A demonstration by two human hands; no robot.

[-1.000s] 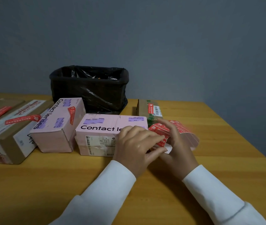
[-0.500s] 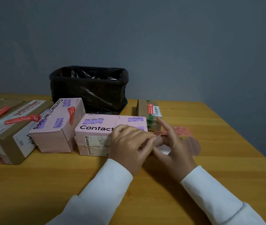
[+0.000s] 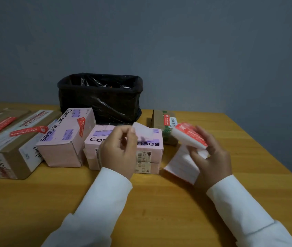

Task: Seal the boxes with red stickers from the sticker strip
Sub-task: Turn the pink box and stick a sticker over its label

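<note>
The left hand (image 3: 119,148) pinches a peeled, pale-looking sticker (image 3: 142,131) above the near pink box (image 3: 123,148), likely to seal it, while the right hand (image 3: 211,155) curls its grip round the sticker strip (image 3: 189,138) further right, steadying it above the tabletop (image 3: 159,202).

Plain grey-blue wall (image 3: 177,41) behind; wooden table (image 3: 34,202); dim, even light.

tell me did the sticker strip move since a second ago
Yes. The right hand has carried the sticker strip rightward, off the near pink box toward the small brown box.
</note>
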